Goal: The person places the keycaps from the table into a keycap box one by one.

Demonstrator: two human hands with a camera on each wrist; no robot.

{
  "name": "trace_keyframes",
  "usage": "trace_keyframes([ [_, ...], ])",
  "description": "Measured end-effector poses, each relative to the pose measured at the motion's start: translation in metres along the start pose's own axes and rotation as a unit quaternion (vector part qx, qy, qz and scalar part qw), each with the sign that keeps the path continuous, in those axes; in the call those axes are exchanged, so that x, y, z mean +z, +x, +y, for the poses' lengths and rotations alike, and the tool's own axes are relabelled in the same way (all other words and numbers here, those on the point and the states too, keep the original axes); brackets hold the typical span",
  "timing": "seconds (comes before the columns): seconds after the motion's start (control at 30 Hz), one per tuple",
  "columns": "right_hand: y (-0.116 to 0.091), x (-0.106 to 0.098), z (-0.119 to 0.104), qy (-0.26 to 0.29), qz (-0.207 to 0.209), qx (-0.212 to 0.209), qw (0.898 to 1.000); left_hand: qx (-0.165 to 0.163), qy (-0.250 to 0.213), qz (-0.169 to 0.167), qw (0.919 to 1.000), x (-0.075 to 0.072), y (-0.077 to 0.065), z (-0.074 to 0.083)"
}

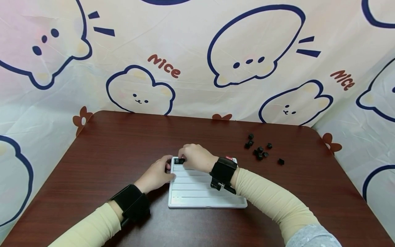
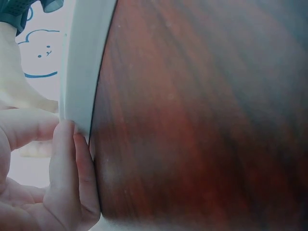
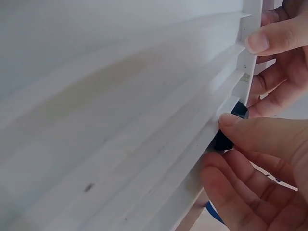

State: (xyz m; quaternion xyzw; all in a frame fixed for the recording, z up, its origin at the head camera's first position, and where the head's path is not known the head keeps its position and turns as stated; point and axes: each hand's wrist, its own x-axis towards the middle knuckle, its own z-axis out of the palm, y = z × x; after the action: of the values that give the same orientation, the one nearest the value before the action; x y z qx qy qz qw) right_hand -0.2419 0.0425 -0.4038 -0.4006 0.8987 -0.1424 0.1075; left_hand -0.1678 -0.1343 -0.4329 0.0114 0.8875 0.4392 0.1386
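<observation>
A white tray [image 1: 203, 188] with raised parallel ridges lies on the table. My left hand [image 1: 156, 175] grips its left edge, thumb over the rim and fingers along the outer side; the left wrist view shows the fingers [image 2: 65, 159] against the tray's wall [image 2: 86, 62]. At the tray's far left corner, my right hand [image 1: 197, 157] pinches a small black keycap [image 3: 224, 141] between thumb and fingers, low in the top row. Another black keycap [image 1: 176, 161] sits in that row right at the corner. The right fingers partly hide the held keycap.
Several black keycaps [image 1: 260, 156] lie loose on the brown table [image 1: 123, 144], to the right and beyond the tray. One keycap [image 1: 280, 161] lies apart, farther right. A small red tag [image 1: 229, 158] shows at the tray's far edge. A printed cloth [image 1: 191, 96] hangs behind the table.
</observation>
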Motion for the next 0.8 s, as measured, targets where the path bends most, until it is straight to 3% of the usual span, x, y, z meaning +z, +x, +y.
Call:
trace_keyframes([
  [0.6, -0.007, -0.001, 0.001, -0.012, -0.012, -0.016, 1.0, -0.009, 0.005, -0.006, 0.9999, 0.001, -0.001, -0.004],
  [0.8, -0.012, -0.003, 0.005, 0.0, -0.01, -0.003, 1.0, -0.005, 0.01, -0.005, 0.9999, 0.003, 0.001, -0.002],
])
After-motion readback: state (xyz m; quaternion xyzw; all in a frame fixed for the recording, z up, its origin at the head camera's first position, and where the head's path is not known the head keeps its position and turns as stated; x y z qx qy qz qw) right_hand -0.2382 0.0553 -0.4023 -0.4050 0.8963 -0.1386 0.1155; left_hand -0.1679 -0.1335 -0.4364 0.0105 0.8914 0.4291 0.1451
